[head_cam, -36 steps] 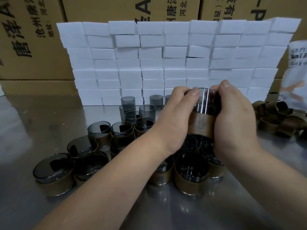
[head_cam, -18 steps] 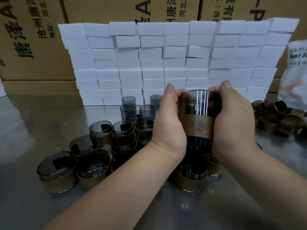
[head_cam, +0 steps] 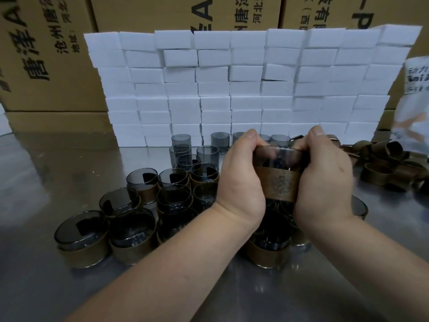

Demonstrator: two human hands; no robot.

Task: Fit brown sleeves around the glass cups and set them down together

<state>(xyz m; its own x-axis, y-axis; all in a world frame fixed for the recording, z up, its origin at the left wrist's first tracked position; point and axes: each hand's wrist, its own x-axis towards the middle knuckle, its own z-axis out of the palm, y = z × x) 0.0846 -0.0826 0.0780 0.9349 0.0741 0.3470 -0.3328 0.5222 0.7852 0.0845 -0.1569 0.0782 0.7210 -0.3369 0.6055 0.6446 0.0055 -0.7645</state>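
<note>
Both hands are up over the middle of the steel counter (head_cam: 58,159), holding one smoky glass cup (head_cam: 276,159) between them. The left hand (head_cam: 239,180) has its fingers curled round the left side of the cup and the right hand (head_cam: 325,180) is wrapped round the right side, thumbs up near the rim. The brown sleeve (head_cam: 282,187) sits round the lower part of the cup, with the bare glass sticking out above it. Can't tell if it's seated all the way down, since the palms cover both ends of it.

Right underneath and off to the left there's a cluster of sleeved cups (head_cam: 83,242) standing on the counter, packed close, some touching. Behind those, toward the far side, a few bare cups (head_cam: 181,141) stand upright with no sleeves. Over by the right edge there's a messy heap of loose sleeves (head_cam: 380,173), some flattened, some on their sides.

Along the far side runs a wall of stacked white foam blocks (head_cam: 246,89), cardboard boxes (head_cam: 46,54) with printed lettering behind it, and a white bag (head_cam: 415,101) at the far right corner.
</note>
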